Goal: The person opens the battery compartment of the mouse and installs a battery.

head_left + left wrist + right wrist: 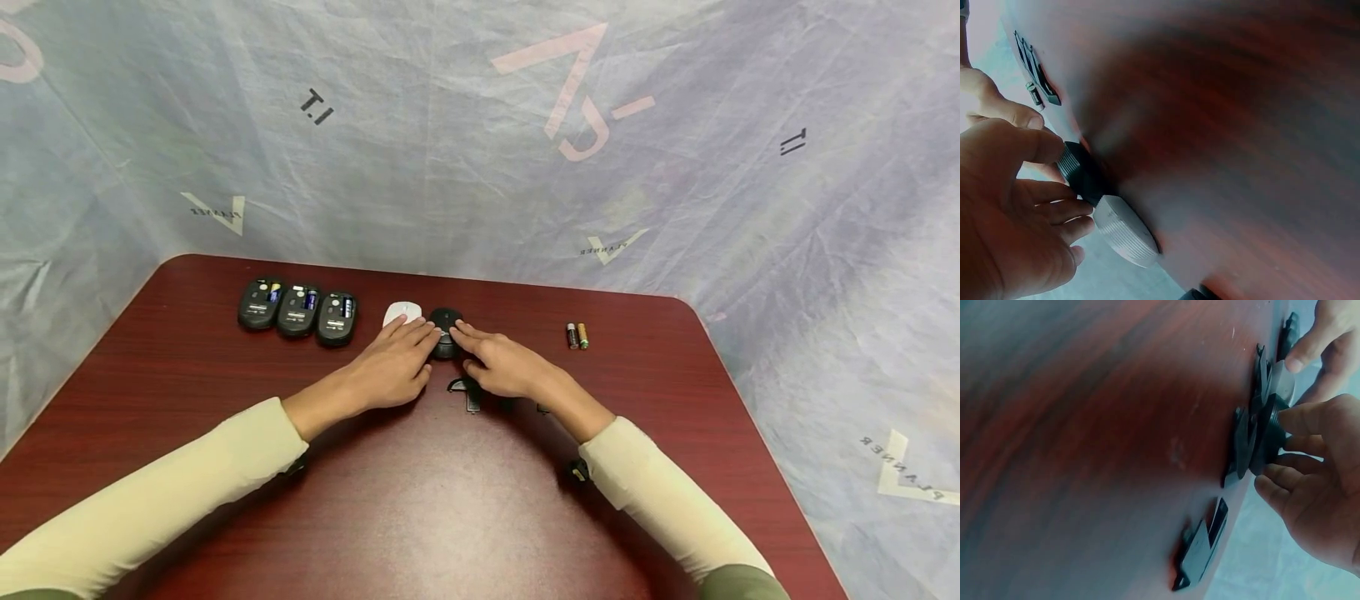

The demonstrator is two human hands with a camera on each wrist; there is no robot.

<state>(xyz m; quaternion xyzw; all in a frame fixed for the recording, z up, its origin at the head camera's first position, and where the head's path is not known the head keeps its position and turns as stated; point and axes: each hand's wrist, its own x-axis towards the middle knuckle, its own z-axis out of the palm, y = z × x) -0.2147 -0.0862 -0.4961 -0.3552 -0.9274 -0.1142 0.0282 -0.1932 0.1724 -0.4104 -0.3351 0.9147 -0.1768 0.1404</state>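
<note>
A black computer mouse (447,320) lies on the table between both hands. My left hand (393,364) reaches over part of a white mouse (402,312), its fingertips at the black mouse's left edge. From the other side, my right hand (504,364) has its extended fingers against the black mouse's right edge. In the left wrist view the white mouse (1125,231) and black mouse (1082,172) sit side by side by my fingers. Black plastic covers (472,395) lie below the right hand, partly hidden by it; the right wrist view shows another cover (1200,547).
Three black mice (298,311) lie upside down in a row at the left, batteries visible in their compartments. Two loose batteries (577,336) lie at the right. A printed grey sheet (450,150) hangs behind the reddish-brown table (450,517).
</note>
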